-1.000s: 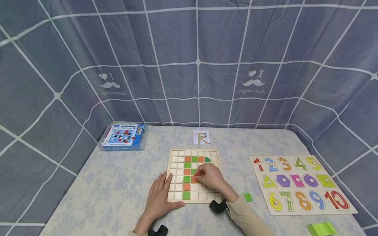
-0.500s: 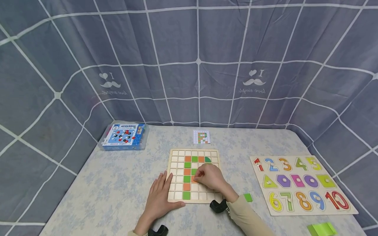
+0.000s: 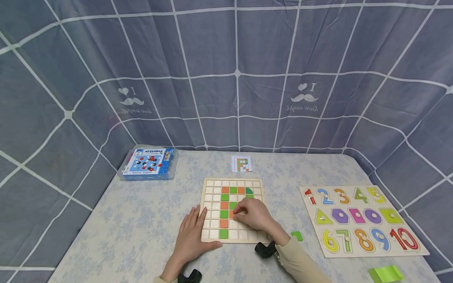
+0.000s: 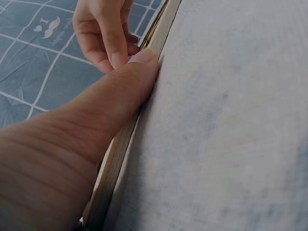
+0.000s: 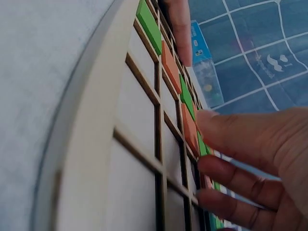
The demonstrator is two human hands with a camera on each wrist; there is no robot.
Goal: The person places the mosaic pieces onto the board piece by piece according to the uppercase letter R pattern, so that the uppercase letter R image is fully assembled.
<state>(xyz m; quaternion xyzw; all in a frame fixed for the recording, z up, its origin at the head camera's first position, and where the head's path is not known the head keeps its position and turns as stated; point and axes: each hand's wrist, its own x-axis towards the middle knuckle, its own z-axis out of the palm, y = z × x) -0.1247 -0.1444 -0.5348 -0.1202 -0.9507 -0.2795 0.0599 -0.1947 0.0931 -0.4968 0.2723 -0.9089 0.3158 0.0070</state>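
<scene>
A wooden grid board [image 3: 209,226] lies mid-table, with green and orange square tiles in some cells and a dark green rounded tile [image 3: 249,191] near its upper right. My left hand [image 3: 191,237] rests at the board's left front corner, fingers spread along the side. In the left wrist view its thumb [image 4: 130,72] lies along the board's front edge. Over the board, my right hand [image 3: 253,212] has its fingertips at an orange tile [image 5: 190,130] sitting in a cell. The right wrist view shows thumb and fingers apart there. This hand hides several cells.
A pattern card [image 3: 242,164] lies behind the board. A loose green tile [image 3: 297,236] is beside the right sleeve. Farther right are a number-and-shape puzzle board [image 3: 339,232] and a bright green block [image 3: 385,274]. A boxed set [image 3: 148,163] stands back left.
My right hand's fingertips have eased slightly off the orange tile, and its wrist has shifted a little to the right. The left hand keeps its place.
</scene>
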